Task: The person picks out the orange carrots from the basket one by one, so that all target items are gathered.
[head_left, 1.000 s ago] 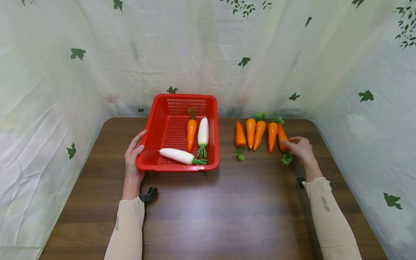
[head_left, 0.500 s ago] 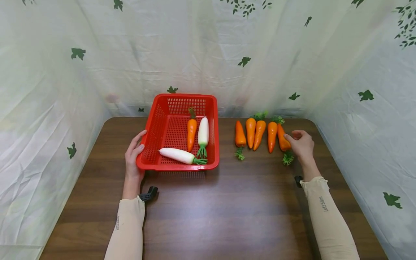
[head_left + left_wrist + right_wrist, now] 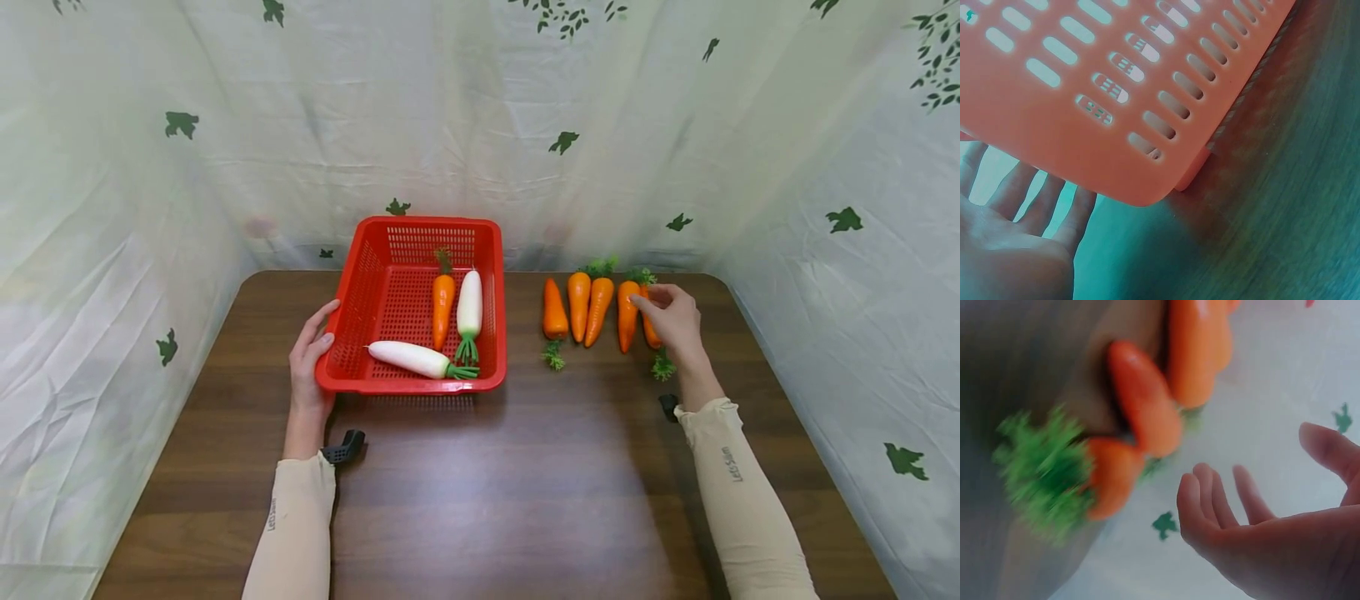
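My left hand touches the left side of a red plastic basket, thumb at the rim. In the left wrist view its straight fingers reach behind the slotted wall, tips hidden. Inside the basket lie an orange carrot and two white radishes, one upright in view, one crosswise. My right hand hovers over the rightmost carrot, partly covering it. Its thumb overlaps the neighbouring carrot. In the right wrist view the hand holds nothing, fingers loosely bent.
More carrots line the table's back right: one with its leaves toward me, and a pair beside it, left and right. A white leaf-print curtain stands behind the brown wooden table.
My right hand has drawn off the rightmost carrot's side, risen, and shifted left over it toward the neighbouring carrot. My left hand and the basket have kept their place.
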Tool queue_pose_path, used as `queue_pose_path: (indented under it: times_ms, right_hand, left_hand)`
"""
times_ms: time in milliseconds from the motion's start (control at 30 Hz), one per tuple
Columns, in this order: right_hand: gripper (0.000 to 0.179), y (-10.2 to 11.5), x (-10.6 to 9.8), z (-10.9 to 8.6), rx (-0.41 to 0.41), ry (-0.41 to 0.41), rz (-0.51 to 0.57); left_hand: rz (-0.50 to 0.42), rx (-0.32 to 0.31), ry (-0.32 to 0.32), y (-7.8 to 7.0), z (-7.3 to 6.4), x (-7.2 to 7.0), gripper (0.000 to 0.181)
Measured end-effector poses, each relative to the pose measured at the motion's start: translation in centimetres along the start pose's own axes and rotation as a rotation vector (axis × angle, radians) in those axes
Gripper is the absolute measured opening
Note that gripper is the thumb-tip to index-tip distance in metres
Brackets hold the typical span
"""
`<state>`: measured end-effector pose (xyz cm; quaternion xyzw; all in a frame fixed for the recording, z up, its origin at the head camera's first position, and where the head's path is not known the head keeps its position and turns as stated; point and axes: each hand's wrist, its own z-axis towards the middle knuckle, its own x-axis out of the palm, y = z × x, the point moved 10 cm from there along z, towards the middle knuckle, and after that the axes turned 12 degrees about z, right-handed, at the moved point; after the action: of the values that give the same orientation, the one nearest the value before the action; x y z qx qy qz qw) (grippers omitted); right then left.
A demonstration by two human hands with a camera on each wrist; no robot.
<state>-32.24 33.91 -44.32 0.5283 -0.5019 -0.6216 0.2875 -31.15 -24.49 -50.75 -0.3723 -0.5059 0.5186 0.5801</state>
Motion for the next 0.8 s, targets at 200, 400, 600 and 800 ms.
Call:
queue_pose_path:
  times_ms: [200, 400, 600, 800]
  right_hand:
    - [0.066, 1.8, 2.4, -0.3, -0.005, 0.105, 0.048]
    - [0.063, 3.4, 4.7, -0.7, -0.005, 0.18, 0.075]
    - [0.063, 4.2, 6.8, -0.9, 0.017, 0.229, 0.121]
    - [0.062, 5.3, 8.9, -1.1, 0.02, 0.273, 0.191]
  left_hand:
    - [0.003, -0.003, 0.002, -0.1, 0.0, 0.1, 0.052]
    - [-0.011, 0.0, 0.003, -0.4, 0.0, 0.2, 0.053]
    - [-0.009, -0.001, 0.001, -0.4, 0.0, 0.3, 0.053]
    - [0.005, 0.004, -0.005, -0.6, -0.1, 0.3, 0.052]
